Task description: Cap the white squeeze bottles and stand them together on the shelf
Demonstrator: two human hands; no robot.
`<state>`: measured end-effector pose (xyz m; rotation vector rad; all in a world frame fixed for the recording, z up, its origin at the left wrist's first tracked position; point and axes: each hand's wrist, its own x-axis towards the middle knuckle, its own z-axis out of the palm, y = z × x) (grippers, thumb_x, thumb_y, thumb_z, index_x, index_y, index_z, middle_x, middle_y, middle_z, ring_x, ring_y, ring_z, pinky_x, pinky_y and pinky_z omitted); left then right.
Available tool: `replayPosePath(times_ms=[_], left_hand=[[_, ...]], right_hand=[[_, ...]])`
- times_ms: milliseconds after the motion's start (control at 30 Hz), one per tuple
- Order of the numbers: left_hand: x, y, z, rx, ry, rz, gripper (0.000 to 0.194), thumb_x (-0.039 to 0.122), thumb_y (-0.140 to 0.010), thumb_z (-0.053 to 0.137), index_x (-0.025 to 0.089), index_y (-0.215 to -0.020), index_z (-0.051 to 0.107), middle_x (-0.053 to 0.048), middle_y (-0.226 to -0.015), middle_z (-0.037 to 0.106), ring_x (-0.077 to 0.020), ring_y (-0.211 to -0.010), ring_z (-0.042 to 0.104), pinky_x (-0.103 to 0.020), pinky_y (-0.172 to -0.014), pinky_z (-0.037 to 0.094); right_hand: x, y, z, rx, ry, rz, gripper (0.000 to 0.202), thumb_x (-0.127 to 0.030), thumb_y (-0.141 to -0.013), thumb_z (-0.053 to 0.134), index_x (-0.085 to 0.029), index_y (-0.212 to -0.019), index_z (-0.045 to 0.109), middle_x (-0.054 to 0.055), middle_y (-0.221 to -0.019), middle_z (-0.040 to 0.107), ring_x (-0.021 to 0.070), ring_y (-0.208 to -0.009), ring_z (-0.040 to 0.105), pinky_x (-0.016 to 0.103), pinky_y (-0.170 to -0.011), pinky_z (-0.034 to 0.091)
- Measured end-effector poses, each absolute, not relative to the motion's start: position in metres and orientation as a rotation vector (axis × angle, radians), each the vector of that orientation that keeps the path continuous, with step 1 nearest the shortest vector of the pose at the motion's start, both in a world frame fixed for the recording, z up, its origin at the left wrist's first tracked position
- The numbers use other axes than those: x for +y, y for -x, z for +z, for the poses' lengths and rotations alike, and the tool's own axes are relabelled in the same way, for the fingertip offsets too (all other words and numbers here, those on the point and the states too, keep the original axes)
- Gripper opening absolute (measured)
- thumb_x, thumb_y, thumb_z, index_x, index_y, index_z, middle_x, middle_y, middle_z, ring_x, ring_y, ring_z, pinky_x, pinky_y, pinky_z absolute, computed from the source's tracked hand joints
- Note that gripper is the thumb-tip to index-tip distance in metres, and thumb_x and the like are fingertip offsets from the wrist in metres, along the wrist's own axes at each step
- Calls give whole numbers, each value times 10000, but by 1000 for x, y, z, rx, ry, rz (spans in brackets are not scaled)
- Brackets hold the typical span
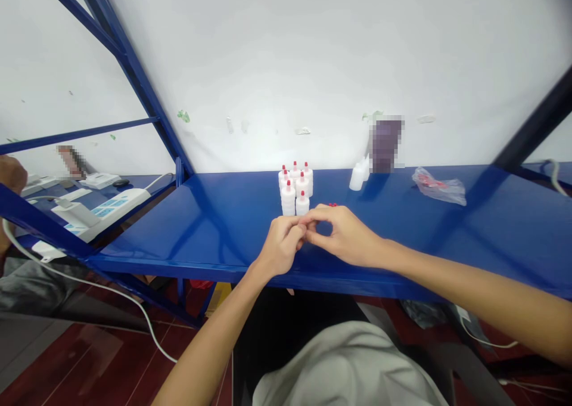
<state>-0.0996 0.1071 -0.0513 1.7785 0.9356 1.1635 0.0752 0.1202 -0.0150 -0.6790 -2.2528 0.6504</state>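
My left hand (282, 244) and my right hand (342, 236) meet fingertip to fingertip over the front part of the blue table (214, 215). Both are closed in a pinch, and whatever lies between the fingertips is too small or hidden to name. Just behind them stands a tight group of several white bottles with red tips (288, 200). Small red pieces (333, 204) lie right behind my right hand, partly covered by it. Farther back on the right are white bottles without red tips (357, 177).
A clear plastic bag with red pieces (435, 185) lies at the back right, near a blurred dark object (386, 145) against the wall. Blue frame posts (134, 66) flank the table. At left are a power strip (111, 210), cables and another person's hand (12, 173).
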Motion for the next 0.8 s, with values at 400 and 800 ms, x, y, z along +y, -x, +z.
replayPosePath(times_ms=[400,800], left_hand=[[105,97,-50,1074,-1578,1486,348,456,-959,358,183,-907,568,30,-572,544,-115,-480,466,-228,-502,378],[109,97,-51,1251,-1770,1305,380,338,-949,332,180,-702,574,7,-577,534,-141,-594,509,-255,-602,390]], right_hand=[[145,-69,12,-2054,808,477,96,-217,-759,645,-159,-770,720,-62,-537,423,96,-523,393,272,-557,337],[199,-68,15,-2292,1105,190,206,-318,-786,621,-151,-815,740,29,-649,653,149,-596,552,312,-632,403]])
